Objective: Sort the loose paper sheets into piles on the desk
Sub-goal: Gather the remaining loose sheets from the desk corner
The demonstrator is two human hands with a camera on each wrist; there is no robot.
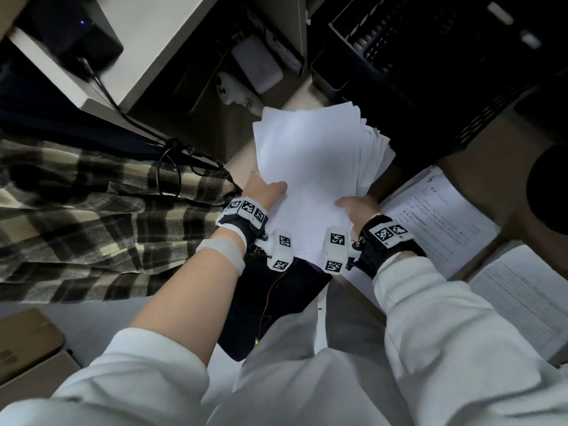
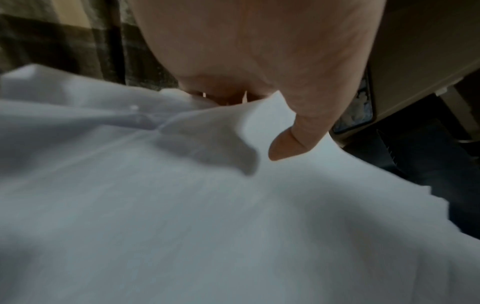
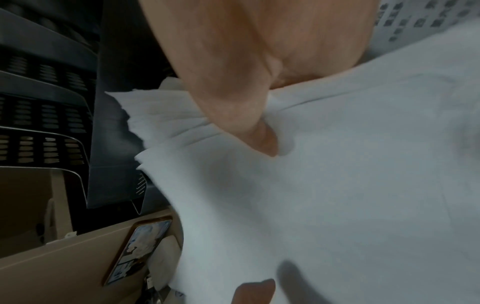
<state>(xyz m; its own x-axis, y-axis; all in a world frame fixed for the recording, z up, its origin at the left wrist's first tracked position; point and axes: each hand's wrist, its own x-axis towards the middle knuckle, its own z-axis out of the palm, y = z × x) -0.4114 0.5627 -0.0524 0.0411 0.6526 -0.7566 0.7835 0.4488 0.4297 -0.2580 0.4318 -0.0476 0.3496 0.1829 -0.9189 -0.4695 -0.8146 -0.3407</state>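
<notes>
A thick sheaf of blank white paper sheets (image 1: pixel 316 161) is held up above the desk, its far edges fanned unevenly. My left hand (image 1: pixel 266 190) grips its left edge, thumb on top and fingers hidden underneath. My right hand (image 1: pixel 358 207) grips the right edge the same way. In the left wrist view my thumb (image 2: pixel 293 142) presses on the top sheet of the paper sheets (image 2: pixel 233 216). In the right wrist view my thumb (image 3: pixel 249 127) pins the staggered paper sheets (image 3: pixel 337 185), and the tip of the left thumb (image 3: pixel 255 291) shows at the bottom.
Two piles of printed sheets lie on the desk at right, one (image 1: pixel 442 216) beside my right wrist and another (image 1: pixel 522 296) nearer me. Black mesh trays (image 1: pixel 430 56) stand behind. A plaid cloth (image 1: pixel 92 216) with a cable lies left. A phone (image 3: pixel 140 246) lies on the desk.
</notes>
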